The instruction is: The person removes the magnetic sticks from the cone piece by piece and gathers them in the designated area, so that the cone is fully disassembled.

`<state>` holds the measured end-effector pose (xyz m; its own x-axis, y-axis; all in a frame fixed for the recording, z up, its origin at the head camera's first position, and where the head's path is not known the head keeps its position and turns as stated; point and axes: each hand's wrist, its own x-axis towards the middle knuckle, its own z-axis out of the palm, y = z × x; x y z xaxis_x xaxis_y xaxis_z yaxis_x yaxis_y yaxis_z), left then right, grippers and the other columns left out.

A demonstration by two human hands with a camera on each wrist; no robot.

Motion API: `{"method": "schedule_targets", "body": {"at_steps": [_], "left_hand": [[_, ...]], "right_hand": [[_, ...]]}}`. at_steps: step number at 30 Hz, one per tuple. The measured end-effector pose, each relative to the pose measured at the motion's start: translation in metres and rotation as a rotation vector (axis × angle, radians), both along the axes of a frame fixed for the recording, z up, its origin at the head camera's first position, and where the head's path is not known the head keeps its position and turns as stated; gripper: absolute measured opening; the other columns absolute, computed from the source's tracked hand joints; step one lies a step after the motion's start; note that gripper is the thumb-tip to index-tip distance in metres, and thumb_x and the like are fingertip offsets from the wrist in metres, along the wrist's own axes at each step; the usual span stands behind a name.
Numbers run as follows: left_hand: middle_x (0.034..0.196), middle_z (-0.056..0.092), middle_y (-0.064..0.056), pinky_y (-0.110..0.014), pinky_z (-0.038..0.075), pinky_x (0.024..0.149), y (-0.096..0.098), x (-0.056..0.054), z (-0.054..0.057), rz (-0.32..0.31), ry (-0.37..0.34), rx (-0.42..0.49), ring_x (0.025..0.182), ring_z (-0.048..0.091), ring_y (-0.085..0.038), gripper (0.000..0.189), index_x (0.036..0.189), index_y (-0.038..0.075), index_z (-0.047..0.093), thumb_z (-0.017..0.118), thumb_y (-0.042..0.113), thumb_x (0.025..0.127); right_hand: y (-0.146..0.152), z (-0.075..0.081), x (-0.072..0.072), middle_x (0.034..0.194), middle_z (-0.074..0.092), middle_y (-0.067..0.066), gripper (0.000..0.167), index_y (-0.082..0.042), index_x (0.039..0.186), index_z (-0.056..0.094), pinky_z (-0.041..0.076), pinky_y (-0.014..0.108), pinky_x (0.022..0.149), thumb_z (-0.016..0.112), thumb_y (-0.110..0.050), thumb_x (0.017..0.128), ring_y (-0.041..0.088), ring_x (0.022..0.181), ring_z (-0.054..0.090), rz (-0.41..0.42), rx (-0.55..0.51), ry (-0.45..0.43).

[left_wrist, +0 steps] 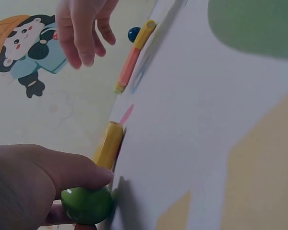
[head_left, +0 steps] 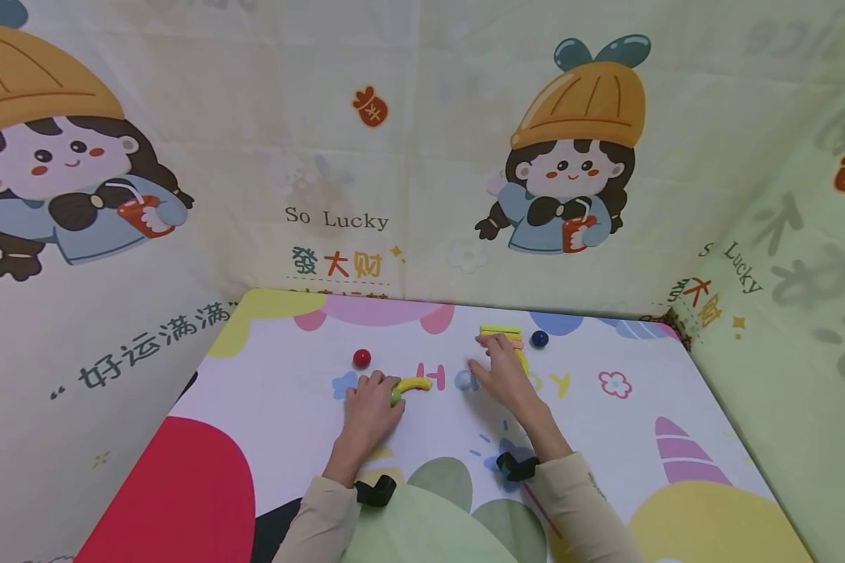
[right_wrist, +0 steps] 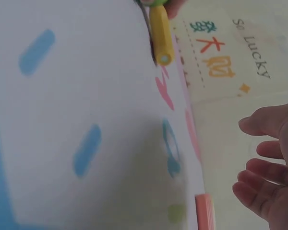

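Observation:
My left hand (head_left: 370,407) pinches a green ball (left_wrist: 88,207) between thumb and fingers, low over the mat. Right beside the ball lies a yellow curved piece (head_left: 415,384); whether the ball touches it I cannot tell. A red ball (head_left: 362,358) sits just beyond the left fingers. Over the mat to the right, my right hand (head_left: 505,377) is held with loose, parted fingers and nothing in them. Around its fingertips are a yellow-green bar (head_left: 500,329), a pink bar (left_wrist: 129,66) and a second yellow curved piece (head_left: 522,361), partly hidden by the hand in the head view.
A dark blue ball (head_left: 540,339) lies to the right of the bars. The printed mat (head_left: 591,438) covers the table up to a back edge against a patterned cloth wall (head_left: 436,156). More cloth hangs at both sides.

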<state>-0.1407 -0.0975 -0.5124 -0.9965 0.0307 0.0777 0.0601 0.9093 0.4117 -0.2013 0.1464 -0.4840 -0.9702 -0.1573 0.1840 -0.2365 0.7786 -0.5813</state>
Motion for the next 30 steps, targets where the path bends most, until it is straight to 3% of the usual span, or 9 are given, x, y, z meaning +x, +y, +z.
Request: {"method": "schedule_targets", "body": {"at_steps": [8, 18, 25, 30], "left_hand": [[0.114, 0.063, -0.008, -0.044, 0.045, 0.078, 0.001, 0.000, 0.001, 0.000, 0.035, -0.015, 0.098, 0.053, -0.026, 0.041, 0.126, 0.015, 0.069, 0.073, 0.029, 0.088], [0.109, 0.067, -0.008, -0.045, 0.046, 0.077, 0.000, 0.000, -0.001, 0.013, 0.049, 0.048, 0.095, 0.056, -0.024, 0.039, 0.116, 0.009, 0.072, 0.078, 0.030, 0.084], [0.107, 0.065, -0.009, -0.042, 0.045, 0.074, -0.002, 0.001, 0.002, -0.010, 0.022, 0.064, 0.092, 0.053, -0.023, 0.037, 0.114, 0.007, 0.072, 0.079, 0.027, 0.083], [0.107, 0.065, -0.009, -0.043, 0.045, 0.074, -0.002, 0.000, 0.001, -0.019, 0.018, 0.062, 0.094, 0.054, -0.024, 0.035, 0.112, 0.008, 0.072, 0.079, 0.025, 0.083]], "right_hand": [[-0.026, -0.010, 0.011, 0.125, 0.058, 0.014, 0.048, -0.002, 0.132, 0.059, 0.057, 0.040, 0.093, 0.075, -0.019, 0.089, 0.025, 0.106, 0.060, 0.121, 0.046, 0.055], [-0.049, -0.021, 0.013, 0.127, 0.058, 0.012, 0.048, -0.005, 0.132, 0.059, 0.055, 0.037, 0.098, 0.074, -0.023, 0.090, 0.022, 0.110, 0.057, 0.212, 0.074, -0.004], [-0.062, -0.025, 0.014, 0.120, 0.059, 0.010, 0.046, -0.005, 0.131, 0.061, 0.056, 0.036, 0.088, 0.074, -0.020, 0.090, 0.019, 0.100, 0.054, 0.269, 0.092, -0.012], [-0.069, -0.029, 0.015, 0.119, 0.059, 0.009, 0.039, -0.004, 0.127, 0.062, 0.054, 0.038, 0.097, 0.073, -0.019, 0.092, 0.022, 0.107, 0.056, 0.304, 0.124, -0.032]]}}
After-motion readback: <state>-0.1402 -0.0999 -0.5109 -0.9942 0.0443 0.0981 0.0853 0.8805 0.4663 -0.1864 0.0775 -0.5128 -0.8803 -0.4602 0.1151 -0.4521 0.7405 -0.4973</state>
